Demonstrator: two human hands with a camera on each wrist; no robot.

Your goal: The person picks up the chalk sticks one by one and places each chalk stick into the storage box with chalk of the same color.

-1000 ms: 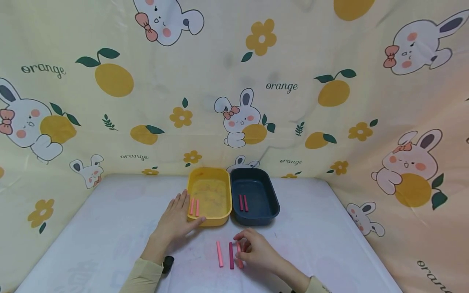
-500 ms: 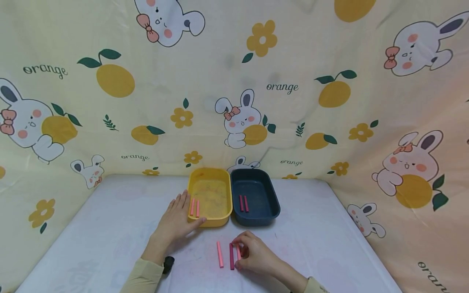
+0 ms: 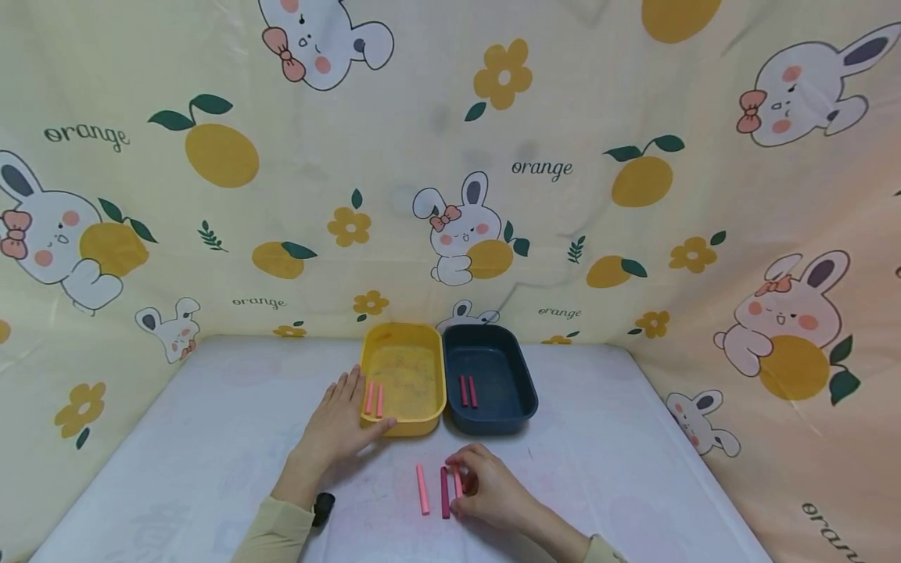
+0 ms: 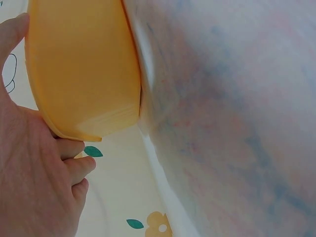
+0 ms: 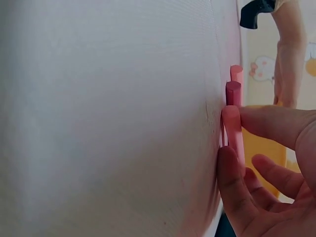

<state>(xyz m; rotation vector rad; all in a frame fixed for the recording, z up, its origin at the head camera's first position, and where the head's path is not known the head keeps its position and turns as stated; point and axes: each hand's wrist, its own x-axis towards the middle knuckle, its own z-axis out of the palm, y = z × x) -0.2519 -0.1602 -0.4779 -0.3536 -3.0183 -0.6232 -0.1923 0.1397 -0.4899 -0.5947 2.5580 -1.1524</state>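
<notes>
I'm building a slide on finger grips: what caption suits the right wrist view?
Right hand pinches a light pink stick, a darker stick beside it.

The far side of the scene is closed off by a pale cream hanging cloth (image 3: 394, 133), which is carried round to the left and right and creased in places. It is printed with white rabbits (image 3: 457, 244), yellow fruits (image 3: 221, 155), yellow flowers (image 3: 517, 77) and the word "orange" (image 3: 542, 167) in dark script. The white worktop (image 3: 598, 446) is marked with faint bluish and pinkish smudges (image 4: 269, 170), shown most clearly in the left wrist view.
</notes>
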